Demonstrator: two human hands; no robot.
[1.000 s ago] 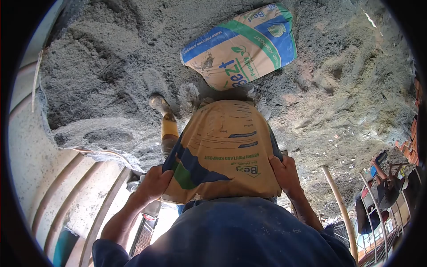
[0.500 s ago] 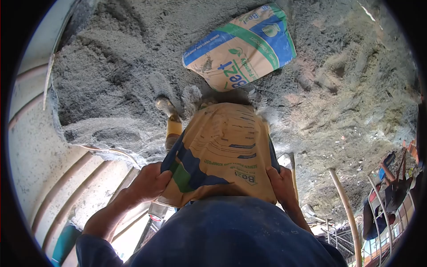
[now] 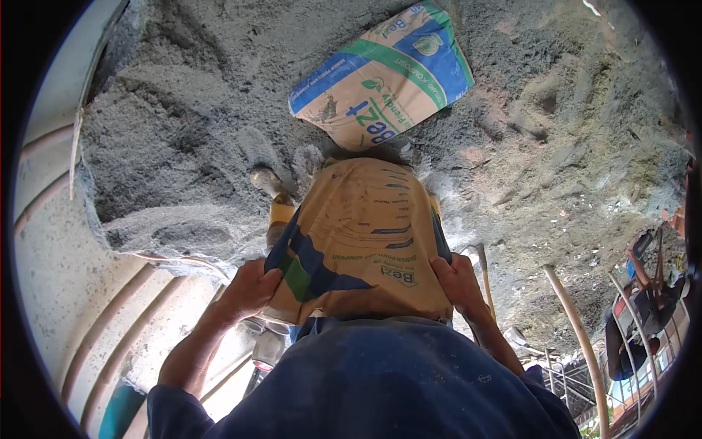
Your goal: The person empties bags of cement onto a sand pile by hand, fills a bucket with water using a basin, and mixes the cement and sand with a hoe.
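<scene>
A brown paper cement bag (image 3: 369, 234) with blue and green print hangs in front of my body, its near end against my dark blue shirt. My left hand (image 3: 252, 287) is closed on its left edge, fingers tucked behind the paper. On the opposite edge my right hand (image 3: 458, 282) grips the bag in the same way. Beyond the bag's far end, a second cement bag (image 3: 384, 77) lies on the sandy grey heap. One of my boots (image 3: 278, 208), yellow and dusty, shows left of the held bag.
Grey sand (image 3: 183, 132) spreads across the ground ahead. A pale speckled wall with curved brown bars (image 3: 110, 322) stands at left. To the right are a wooden pole (image 3: 578, 336), a thin tool handle (image 3: 485, 282), metal bars and a person (image 3: 643, 314).
The held bag stays in both hands, its near end flatter and its print showing more fully. The view has shifted slightly, so the bag on the sand appears farther up and left.
</scene>
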